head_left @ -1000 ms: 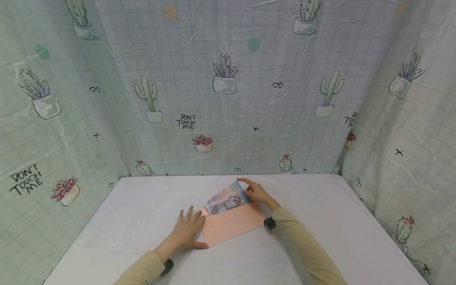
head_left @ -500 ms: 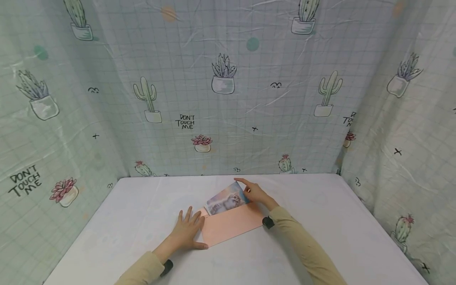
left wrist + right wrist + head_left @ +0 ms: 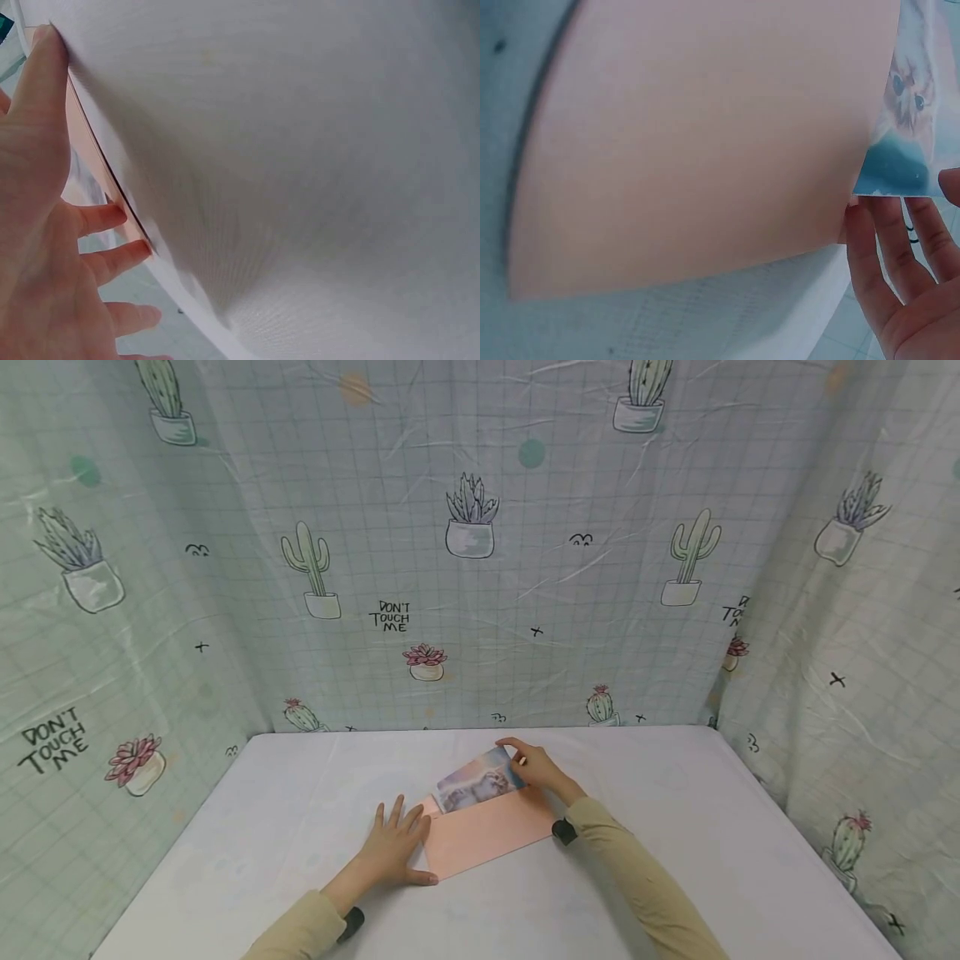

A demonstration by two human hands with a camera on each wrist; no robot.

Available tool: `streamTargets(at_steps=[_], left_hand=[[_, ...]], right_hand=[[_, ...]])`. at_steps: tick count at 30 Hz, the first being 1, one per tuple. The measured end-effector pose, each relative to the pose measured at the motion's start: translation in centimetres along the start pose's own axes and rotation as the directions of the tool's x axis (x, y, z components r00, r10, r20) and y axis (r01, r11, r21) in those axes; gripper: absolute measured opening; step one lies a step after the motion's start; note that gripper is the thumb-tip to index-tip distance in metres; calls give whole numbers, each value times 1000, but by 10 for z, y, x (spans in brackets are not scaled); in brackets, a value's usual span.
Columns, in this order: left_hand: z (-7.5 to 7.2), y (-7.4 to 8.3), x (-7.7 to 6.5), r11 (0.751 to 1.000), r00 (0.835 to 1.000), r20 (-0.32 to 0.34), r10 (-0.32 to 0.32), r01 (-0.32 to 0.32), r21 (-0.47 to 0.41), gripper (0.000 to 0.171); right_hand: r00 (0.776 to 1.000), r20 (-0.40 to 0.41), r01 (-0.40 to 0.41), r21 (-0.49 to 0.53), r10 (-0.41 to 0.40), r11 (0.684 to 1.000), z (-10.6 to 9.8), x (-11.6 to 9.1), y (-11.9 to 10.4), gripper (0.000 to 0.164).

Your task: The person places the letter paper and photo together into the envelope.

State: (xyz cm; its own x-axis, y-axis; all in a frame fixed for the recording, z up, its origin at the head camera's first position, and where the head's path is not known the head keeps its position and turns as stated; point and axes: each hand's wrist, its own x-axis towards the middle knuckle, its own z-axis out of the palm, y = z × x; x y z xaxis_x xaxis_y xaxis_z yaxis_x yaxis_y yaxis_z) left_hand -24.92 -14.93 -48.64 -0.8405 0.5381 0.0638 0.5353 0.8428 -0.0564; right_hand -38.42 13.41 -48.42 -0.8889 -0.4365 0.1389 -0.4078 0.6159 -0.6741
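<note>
A peach envelope (image 3: 487,833) lies slanted on the white table. From its upper opening sticks out a card with a kitten picture (image 3: 474,783); the card's lower part is hidden inside. My right hand (image 3: 542,768) holds the card's right end, the index finger reaching over its top corner. In the right wrist view, fingers (image 3: 889,251) meet the card's short edge beside the envelope mouth. With fingers spread, my left hand (image 3: 392,845) rests at the envelope's left end. The left wrist view shows its thumb (image 3: 46,71) and fingertips along the envelope's edge.
White table surface (image 3: 300,793) surrounds the envelope on all sides. Behind and to both sides hangs a curtain (image 3: 510,585) printed with potted cacti. A dark wrist device (image 3: 565,831) sits at the right cuff, close to the envelope's right end.
My right index finger and the card's top corner have shifted slightly down and right since half a second ago. The left hand and the envelope stay put.
</note>
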Motion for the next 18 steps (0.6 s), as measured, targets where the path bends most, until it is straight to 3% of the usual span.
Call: streamTargets(at_steps=[8, 11, 18], left_hand=[[-2, 1, -1, 1000, 1000, -1, -1, 1, 11, 93], [-3, 2, -1, 1000, 1000, 9, -4, 4, 3, 94], [-2, 2, -1, 1000, 1000, 11, -7, 7, -7, 94]], right_hand=[[993, -122, 2, 62, 6, 998, 0, -1, -2, 20], [986, -169, 9, 33, -4, 999, -1, -2, -1, 13], [986, -166, 32, 27, -27, 999, -3, -4, 6, 26]])
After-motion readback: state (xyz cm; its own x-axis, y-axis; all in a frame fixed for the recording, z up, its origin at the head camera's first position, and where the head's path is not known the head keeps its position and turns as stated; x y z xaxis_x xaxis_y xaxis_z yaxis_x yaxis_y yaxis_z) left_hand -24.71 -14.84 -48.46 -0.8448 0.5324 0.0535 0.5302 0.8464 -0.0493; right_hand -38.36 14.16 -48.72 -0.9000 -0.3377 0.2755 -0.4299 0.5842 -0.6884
